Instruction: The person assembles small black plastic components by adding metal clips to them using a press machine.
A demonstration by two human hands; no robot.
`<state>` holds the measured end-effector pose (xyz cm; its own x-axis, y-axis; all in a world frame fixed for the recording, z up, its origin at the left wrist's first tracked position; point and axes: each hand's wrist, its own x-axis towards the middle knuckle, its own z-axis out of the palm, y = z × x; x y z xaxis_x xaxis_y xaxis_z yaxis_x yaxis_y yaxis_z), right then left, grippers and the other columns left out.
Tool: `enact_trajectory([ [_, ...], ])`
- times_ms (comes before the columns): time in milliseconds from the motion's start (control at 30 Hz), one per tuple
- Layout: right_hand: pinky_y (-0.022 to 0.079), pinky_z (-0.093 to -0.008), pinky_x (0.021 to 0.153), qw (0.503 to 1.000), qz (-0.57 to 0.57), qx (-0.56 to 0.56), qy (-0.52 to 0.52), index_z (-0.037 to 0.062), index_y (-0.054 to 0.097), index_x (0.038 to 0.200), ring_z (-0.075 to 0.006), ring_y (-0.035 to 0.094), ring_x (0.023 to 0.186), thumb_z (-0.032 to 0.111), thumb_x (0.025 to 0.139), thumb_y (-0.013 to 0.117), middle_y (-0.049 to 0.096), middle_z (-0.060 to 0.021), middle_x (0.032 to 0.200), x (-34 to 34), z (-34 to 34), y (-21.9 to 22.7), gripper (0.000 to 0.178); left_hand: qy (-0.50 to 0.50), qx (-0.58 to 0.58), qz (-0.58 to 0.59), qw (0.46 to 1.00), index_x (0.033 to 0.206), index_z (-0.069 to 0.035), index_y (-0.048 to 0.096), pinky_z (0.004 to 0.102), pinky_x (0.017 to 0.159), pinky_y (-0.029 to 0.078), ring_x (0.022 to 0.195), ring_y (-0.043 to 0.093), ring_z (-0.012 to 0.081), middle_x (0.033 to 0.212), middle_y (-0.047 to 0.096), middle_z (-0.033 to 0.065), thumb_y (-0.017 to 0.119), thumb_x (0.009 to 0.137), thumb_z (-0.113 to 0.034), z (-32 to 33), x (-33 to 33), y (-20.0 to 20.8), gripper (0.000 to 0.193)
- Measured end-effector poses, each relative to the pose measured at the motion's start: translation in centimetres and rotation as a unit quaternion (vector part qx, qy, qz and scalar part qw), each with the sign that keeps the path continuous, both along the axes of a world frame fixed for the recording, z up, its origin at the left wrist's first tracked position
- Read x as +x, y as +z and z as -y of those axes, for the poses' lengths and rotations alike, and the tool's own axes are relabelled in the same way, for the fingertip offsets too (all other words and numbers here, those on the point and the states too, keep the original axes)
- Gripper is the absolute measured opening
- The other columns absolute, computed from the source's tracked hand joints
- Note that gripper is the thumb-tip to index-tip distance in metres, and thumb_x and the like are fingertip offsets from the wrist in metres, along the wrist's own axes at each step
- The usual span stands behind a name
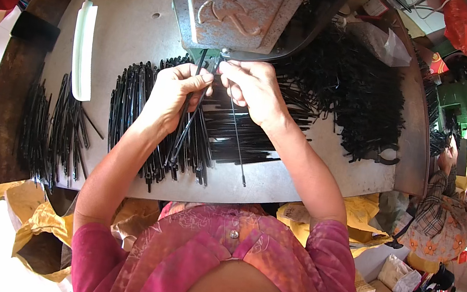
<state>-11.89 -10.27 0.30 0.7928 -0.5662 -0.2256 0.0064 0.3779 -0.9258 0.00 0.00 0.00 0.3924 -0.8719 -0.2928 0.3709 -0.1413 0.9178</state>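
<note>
Both my hands are close together under the front of a grey metal machine [239, 12], which has a raised umbrella shape on its face. My left hand [178, 91] is closed in a pinch on thin black rods [185, 132] that look like umbrella ribs. Their lower ends slant down toward me. Fingers bent and pressed together, my right hand [257, 92] grips a single thinner black rod [238, 141], which hangs down to a small tip. The upper ends of these pieces meet at the machine's underside, where my fingertips partly hide them.
Dense rows of black rods [129, 108] lie left of my hands, with another bundle [68, 126] farther left. A large black heap [359, 86] covers the right side. A white lamp tube [83, 52] hangs at left. Raised rusty metal sides [417, 126] border the table. Another person [438, 221] sits at right.
</note>
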Motion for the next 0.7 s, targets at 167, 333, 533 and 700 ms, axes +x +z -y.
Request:
enact_trajectory([
  [167,0.027,-0.0163,0.035,0.999,0.018,-0.029,-0.022,0.0001,0.055,0.072,-0.0020,0.037,0.042,0.013,0.082,0.053,0.049,-0.0001,0.060,0.40,-0.26,-0.26,0.017,0.032,-0.016,0.002,0.999,0.072,-0.004,0.054,0.0171,0.038,0.029,0.041,0.036,0.0042,0.057,0.053,0.0012,0.061,0.076,-0.010,0.34,-0.23,-0.07,0.010],
  [333,0.028,-0.0166,0.035,0.999,0.011,-0.033,-0.030,0.0002,0.054,0.071,-0.0024,0.037,0.042,0.014,0.083,0.052,0.048,0.0000,0.059,0.33,-0.55,-0.17,0.018,0.043,-0.015,-0.005,0.999,0.073,-0.004,0.054,0.0172,0.038,0.029,0.042,0.036,0.0041,0.057,0.053,0.0012,0.060,0.076,-0.009,0.19,-0.70,-0.03,0.009],
  [533,0.028,-0.0169,0.035,0.999,0.011,-0.016,-0.036,0.0000,0.054,0.071,-0.0030,0.038,0.042,0.014,0.083,0.052,0.048,-0.0004,0.058,0.52,-0.69,-0.05,0.018,0.053,-0.010,-0.020,0.998,0.073,-0.004,0.054,0.0171,0.038,0.029,0.042,0.037,0.0045,0.057,0.053,0.0016,0.061,0.075,-0.008,0.33,-0.58,0.02,0.008],
  [700,0.028,-0.0170,0.035,0.999,0.006,-0.020,-0.031,-0.0010,0.055,0.073,-0.0036,0.039,0.042,0.013,0.082,0.052,0.049,-0.0011,0.058,0.33,-0.66,-0.35,0.017,0.046,-0.013,-0.018,0.999,0.073,-0.003,0.054,0.0172,0.038,0.030,0.042,0.037,0.0044,0.057,0.053,0.0021,0.060,0.075,-0.007,0.21,-0.75,-0.06,0.008],
])
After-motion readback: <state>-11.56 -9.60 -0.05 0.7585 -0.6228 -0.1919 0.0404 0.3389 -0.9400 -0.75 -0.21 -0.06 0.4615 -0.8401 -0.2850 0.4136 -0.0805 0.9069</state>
